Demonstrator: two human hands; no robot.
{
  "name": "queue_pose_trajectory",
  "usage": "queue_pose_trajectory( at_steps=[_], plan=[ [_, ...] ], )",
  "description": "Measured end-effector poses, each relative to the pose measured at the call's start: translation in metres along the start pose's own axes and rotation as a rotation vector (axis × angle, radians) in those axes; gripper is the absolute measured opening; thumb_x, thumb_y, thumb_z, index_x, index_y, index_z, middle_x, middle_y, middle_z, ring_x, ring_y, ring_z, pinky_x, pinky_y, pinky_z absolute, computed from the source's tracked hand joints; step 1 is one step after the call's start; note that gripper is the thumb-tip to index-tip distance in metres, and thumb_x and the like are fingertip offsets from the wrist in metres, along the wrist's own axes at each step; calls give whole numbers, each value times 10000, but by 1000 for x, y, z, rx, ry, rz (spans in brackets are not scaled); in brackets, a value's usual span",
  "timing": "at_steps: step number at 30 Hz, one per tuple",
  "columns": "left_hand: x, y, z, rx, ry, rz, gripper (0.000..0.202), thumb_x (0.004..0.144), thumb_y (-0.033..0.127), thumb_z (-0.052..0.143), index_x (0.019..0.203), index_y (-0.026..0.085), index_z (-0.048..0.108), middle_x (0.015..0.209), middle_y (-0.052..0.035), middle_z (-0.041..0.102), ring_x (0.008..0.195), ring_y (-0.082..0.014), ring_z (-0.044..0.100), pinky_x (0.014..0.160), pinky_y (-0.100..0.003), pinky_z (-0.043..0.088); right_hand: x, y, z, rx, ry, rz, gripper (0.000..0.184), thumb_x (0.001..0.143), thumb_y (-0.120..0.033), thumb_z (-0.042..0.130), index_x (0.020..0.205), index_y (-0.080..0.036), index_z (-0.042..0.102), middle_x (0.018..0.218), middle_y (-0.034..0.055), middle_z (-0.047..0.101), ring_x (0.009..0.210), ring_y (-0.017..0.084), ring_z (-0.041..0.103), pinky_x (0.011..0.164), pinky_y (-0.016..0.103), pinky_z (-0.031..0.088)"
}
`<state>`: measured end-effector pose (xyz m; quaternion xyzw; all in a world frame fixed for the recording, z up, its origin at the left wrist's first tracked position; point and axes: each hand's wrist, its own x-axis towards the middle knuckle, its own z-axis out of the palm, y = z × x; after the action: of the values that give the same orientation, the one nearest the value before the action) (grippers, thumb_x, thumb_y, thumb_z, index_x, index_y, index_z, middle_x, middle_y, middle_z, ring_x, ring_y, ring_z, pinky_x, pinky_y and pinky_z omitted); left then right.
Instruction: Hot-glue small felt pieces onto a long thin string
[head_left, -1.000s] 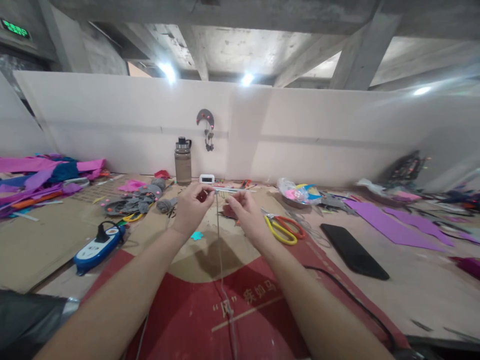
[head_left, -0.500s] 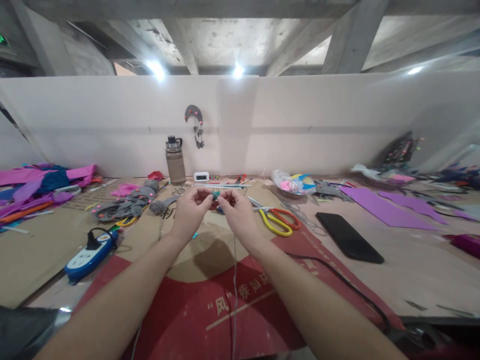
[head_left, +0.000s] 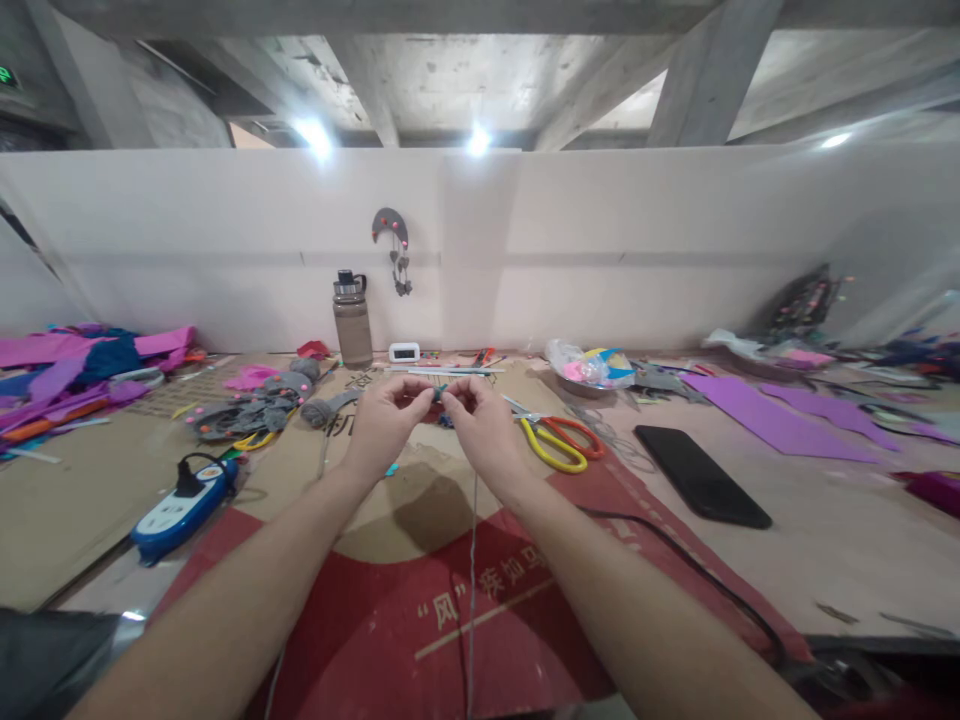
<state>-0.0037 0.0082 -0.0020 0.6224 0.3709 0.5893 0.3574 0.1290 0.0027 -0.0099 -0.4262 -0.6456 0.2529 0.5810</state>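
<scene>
A small teal piece, perhaps felt, is pinched between the fingertips of my left hand and my right hand. Its shape is mostly covered by my fingers. A pale grey string hangs from under my right hand down over the red and brown cardboard. Just right of my right hand lie scissors with yellow and orange handles. A teal scrap rests on the cardboard below my left hand.
On the left are a blue-and-white power strip, grey felt pieces and colourful felt. A bottle and small clock stand at the back. To the right lie a phone, purple sheets and a filled bowl.
My fingertips have drawn closer together around the teal piece, so less of it shows. The whole view has shifted slightly.
</scene>
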Motion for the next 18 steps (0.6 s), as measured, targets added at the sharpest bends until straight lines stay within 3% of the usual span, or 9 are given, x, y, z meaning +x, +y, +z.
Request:
queue_pose_trajectory(
  at_steps=[18],
  plan=[
    [0, -1, 2, -84, 25, -96, 275, 660, 376, 683, 760, 135, 599, 661, -22, 644, 578, -154, 630, 604, -330, 558, -2, -7, -4, -145, 6, 11, 158, 769, -301, 508, 687, -181, 569, 645, -19, 575, 579, 108, 469, 580, 235, 342]
  ],
)
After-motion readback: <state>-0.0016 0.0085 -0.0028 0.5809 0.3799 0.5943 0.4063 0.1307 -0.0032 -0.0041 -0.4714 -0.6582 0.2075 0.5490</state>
